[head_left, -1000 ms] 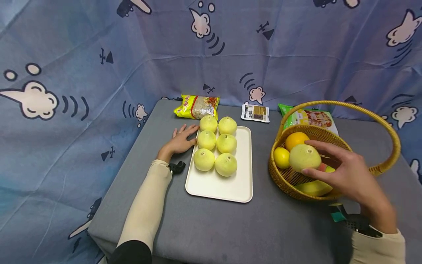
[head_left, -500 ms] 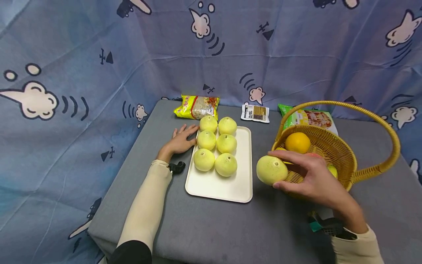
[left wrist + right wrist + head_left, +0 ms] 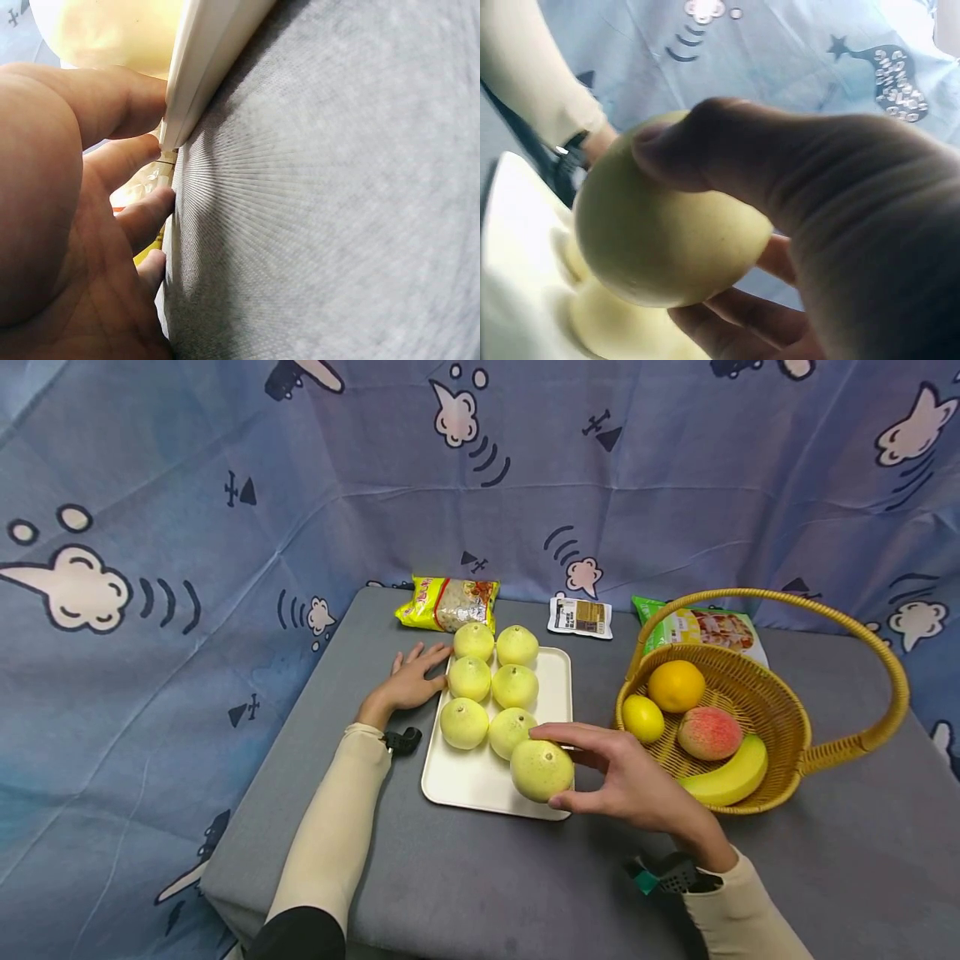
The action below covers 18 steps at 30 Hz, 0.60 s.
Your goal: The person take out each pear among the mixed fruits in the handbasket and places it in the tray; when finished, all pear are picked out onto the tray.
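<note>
My right hand [image 3: 626,777] pinches a round, pale yellow-green fruit [image 3: 542,770], like a small pomelo, between thumb and fingers. It is held above the near right corner of the white tray [image 3: 461,781]. In the right wrist view the thumb lies over the fruit [image 3: 667,232], with fingers beneath it. Several similar fruits [image 3: 463,724] sit in two columns on the tray. My left hand [image 3: 411,682] lies on the table at the tray's left edge, its fingers spread; in the left wrist view its fingertips reach the tray's rim [image 3: 199,67].
To the right stands a wicker basket [image 3: 795,752] with a tall handle, holding an orange [image 3: 677,686], a lemon [image 3: 642,718], a peach [image 3: 709,733] and a banana [image 3: 727,775]. Behind are a yellow food bag [image 3: 453,602], a white packet [image 3: 581,617] and a green bag [image 3: 712,628].
My right hand has carried the fruit leftward from over the basket to the tray's near right corner, uncovering the peach and banana. The left hand stays put.
</note>
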### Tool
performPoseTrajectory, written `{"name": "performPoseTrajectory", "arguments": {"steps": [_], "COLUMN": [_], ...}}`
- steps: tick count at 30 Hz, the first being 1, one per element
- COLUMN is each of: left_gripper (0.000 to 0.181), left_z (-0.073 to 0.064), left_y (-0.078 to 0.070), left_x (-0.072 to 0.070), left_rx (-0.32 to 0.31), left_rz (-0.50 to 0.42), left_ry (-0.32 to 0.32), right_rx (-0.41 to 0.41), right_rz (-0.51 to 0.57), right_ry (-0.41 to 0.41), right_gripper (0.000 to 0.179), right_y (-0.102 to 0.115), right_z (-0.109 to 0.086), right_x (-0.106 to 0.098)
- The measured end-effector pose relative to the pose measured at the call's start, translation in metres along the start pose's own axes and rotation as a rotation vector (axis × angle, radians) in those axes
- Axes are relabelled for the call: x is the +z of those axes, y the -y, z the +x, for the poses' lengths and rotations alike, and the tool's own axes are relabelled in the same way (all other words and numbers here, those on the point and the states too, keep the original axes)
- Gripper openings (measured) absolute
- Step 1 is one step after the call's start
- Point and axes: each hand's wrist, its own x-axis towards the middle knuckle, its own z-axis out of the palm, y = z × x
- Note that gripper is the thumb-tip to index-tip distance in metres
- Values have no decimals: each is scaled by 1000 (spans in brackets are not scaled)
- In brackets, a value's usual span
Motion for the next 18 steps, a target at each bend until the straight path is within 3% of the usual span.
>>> {"name": "performPoseTrajectory", "arguments": {"steps": [9,18], "left_gripper": [68,69], "left_z": [0,-1], "left_y": [1,-1], "left_x": [0,-1], "left_rx": [1,4], "left_rz": [-13,-9], "left_ry": [1,-3], "right_rx": [-26,-36], "right_rz": [102,119], "right_ry": [59,34], "right_gripper": [70,71], "right_y": [-20,-31], "right_z": [16,23], "right_x": [34,51]}}
